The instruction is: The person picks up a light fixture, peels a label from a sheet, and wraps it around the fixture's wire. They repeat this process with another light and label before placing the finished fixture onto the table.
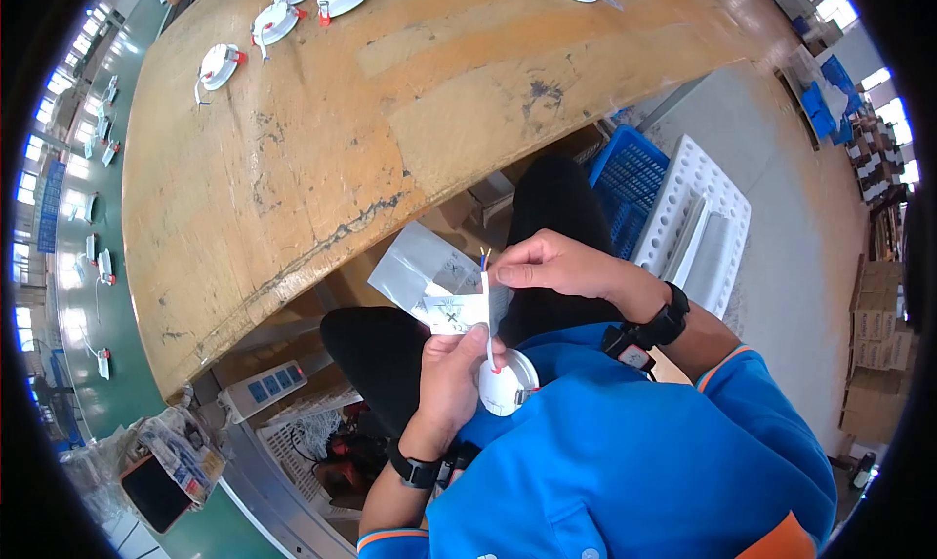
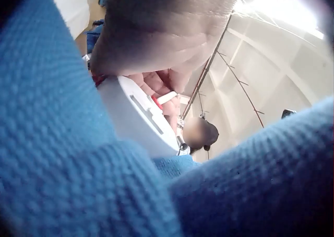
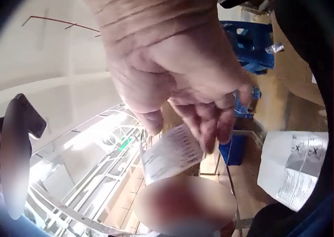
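My left hand (image 1: 449,378) pinches a white cable (image 1: 490,339) and a printed paper label (image 1: 454,313) between thumb and fingers. The cable runs up from a round white downlight (image 1: 503,388), which lies against the blue shirt, and ends in thin bare-tipped wires (image 1: 485,258). Beside those wires, my right hand (image 1: 561,264) has thumb and forefinger at the label's edge. In the right wrist view the label (image 3: 172,153) reaches up between them. The left wrist view shows the downlight's white body (image 2: 138,117) under the palm, with a red piece where the cable enters.
A pale sheet with printed symbols (image 1: 410,261) lies over the lap. Several white downlights (image 1: 220,68) sit along the worn table (image 1: 322,120). To the right stand a blue crate (image 1: 630,173) and a white perforated tray (image 1: 727,203). A power strip (image 1: 264,388) is at lower left.
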`<state>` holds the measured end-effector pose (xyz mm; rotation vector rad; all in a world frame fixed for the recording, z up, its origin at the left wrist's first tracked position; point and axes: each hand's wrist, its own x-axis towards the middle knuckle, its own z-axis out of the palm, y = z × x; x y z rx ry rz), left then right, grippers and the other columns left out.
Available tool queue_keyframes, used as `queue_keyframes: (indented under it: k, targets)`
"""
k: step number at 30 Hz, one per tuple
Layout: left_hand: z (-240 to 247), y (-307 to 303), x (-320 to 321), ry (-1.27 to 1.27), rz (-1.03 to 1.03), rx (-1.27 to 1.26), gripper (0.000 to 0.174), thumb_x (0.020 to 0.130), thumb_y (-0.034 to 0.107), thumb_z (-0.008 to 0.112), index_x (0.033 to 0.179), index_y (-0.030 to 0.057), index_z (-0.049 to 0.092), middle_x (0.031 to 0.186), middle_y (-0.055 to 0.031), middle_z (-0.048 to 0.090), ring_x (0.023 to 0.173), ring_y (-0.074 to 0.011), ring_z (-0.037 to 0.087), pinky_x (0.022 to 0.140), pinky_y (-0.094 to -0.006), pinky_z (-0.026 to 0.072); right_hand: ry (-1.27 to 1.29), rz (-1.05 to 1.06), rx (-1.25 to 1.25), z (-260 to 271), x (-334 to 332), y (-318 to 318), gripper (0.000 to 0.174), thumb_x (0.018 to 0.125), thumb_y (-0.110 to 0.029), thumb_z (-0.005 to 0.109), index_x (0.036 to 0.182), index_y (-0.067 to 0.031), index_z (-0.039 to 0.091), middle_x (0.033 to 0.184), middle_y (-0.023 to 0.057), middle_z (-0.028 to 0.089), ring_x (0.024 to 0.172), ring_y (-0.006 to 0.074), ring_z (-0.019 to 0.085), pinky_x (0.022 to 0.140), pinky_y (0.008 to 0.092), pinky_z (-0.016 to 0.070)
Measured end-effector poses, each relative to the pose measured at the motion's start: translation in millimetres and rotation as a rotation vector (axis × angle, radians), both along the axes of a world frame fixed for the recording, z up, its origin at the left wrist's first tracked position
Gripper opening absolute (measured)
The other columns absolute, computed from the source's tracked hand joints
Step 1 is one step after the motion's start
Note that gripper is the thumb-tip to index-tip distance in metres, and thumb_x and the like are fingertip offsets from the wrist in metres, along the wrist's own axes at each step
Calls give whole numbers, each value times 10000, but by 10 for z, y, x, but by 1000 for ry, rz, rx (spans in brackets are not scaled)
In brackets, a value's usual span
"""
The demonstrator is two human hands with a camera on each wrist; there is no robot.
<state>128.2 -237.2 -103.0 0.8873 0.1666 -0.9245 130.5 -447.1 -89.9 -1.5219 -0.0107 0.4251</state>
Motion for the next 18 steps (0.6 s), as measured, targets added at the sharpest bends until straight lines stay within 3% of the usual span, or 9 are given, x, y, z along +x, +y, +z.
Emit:
queue_keyframes:
  k: [1, 4, 5, 8, 9, 12, 13, 16, 18]
  targets:
    - [-14, 4, 9, 15, 1, -20, 169, 849, 196, 574, 892, 33, 579, 699, -68, 604, 599, -147, 558, 612, -267, 469, 58, -4, 25, 29, 20, -1, 303, 855, -257, 575, 1021, -7, 620, 901, 58, 632, 872, 106, 548, 757, 238, 432]
    - [37, 4, 2, -36, -60, -86, 190, 848, 204, 572, 903, 22, 579, 706, -72, 601, 611, -145, 556, 624, -270, 467, -149, -192, -44, -9, 87, -14, 310, 867, -264, 559, 1044, -14, 609, 961, 65, 616, 931, 114, 532, 798, 248, 419]
    - [32, 7, 9, -39, -72, -90, 199, 848, 208, 573, 910, 19, 580, 717, -76, 602, 621, -147, 559, 631, -271, 468, -73, -191, 162, 128, 99, -22, 302, 850, -235, 584, 1066, -25, 601, 997, 62, 603, 925, 111, 529, 807, 243, 412]
    - [12, 11, 16, -35, -100, -110, 202, 848, 193, 569, 930, 9, 583, 747, -87, 614, 663, -157, 580, 666, -283, 477, -188, 36, 167, 262, 112, -100, 275, 823, -192, 615, 1047, -32, 614, 951, 47, 615, 891, 92, 529, 805, 231, 408]
    - [16, 0, 16, -32, -106, -126, 188, 850, 171, 564, 938, 6, 587, 757, -92, 621, 685, -161, 594, 687, -291, 484, -154, 44, 129, 342, 129, -75, 194, 776, -90, 624, 942, 9, 637, 944, 80, 611, 859, 138, 564, 762, 249, 439]
    - [-13, 7, 32, -66, -149, -124, 241, 850, 196, 566, 980, -6, 573, 805, -104, 627, 757, -169, 603, 739, -297, 479, -73, 14, 141, 292, 161, -73, 130, 754, -84, 656, 847, 7, 656, 870, 76, 621, 846, 140, 567, 742, 247, 443]
    - [-22, 15, 40, -84, -163, -114, 275, 848, 220, 570, 997, -11, 565, 824, -108, 626, 782, -171, 601, 754, -296, 473, -100, -38, 130, 320, 159, -42, 98, 747, -83, 667, 796, 3, 662, 792, 73, 623, 831, 132, 564, 729, 247, 445]
    - [20, -56, 5, -66, -50, 86, 313, 851, 212, 567, 1052, -26, 530, 845, -112, 630, 830, -173, 601, 791, -303, 466, -234, -124, 37, 386, 124, 14, 103, 745, -107, 671, 789, -14, 664, 759, 61, 624, 799, 137, 563, 724, 264, 436]
    - [6, -60, -51, -180, 60, 149, 319, 855, 163, 562, 1103, -27, 497, 889, -115, 631, 833, -167, 602, 791, -283, 464, -433, -123, -171, 424, 133, 38, 97, 739, -126, 677, 772, -35, 665, 759, 47, 627, 777, 147, 558, 729, 282, 422]
